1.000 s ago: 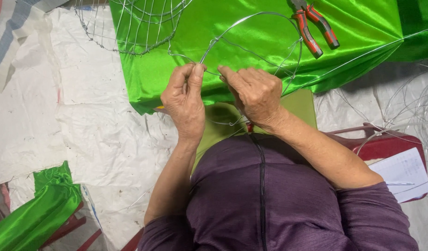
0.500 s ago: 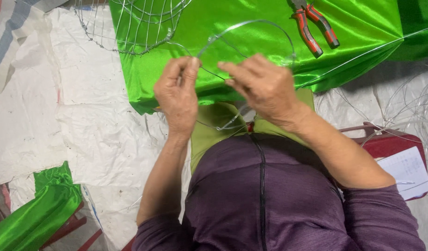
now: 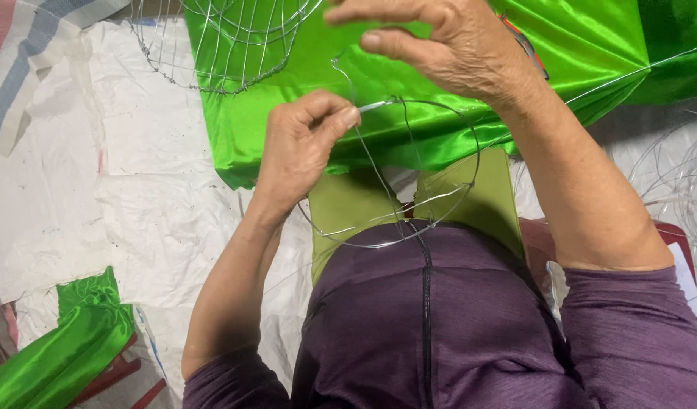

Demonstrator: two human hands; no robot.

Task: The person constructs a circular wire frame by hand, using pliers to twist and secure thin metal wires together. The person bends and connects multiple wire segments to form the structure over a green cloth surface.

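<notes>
Wire hoop [image 3: 439, 220], a thin grey ring with a few cross strands, is held over the person's lap, in front of the purple shirt [image 3: 439, 326] and above the olive cloth [image 3: 348, 208]. It looks light and springy, stiff enough to keep its round shape yet easy to bend, so the joints are probably the steadiest places to hold. The left hand [image 3: 303, 148] has its fingers closed, pinching the hoop's upper rim where a whitish wrapped end shows. The right hand [image 3: 447, 45] is raised above, fingers loosely curled with thumb near forefinger; whether it grips a strand I cannot tell. A round hoop has no long axis; it lies tilted, facing roughly upward. Green satin fabric [image 3: 591, 53] and a wire basket frame [image 3: 227, 45] lie beyond.
</notes>
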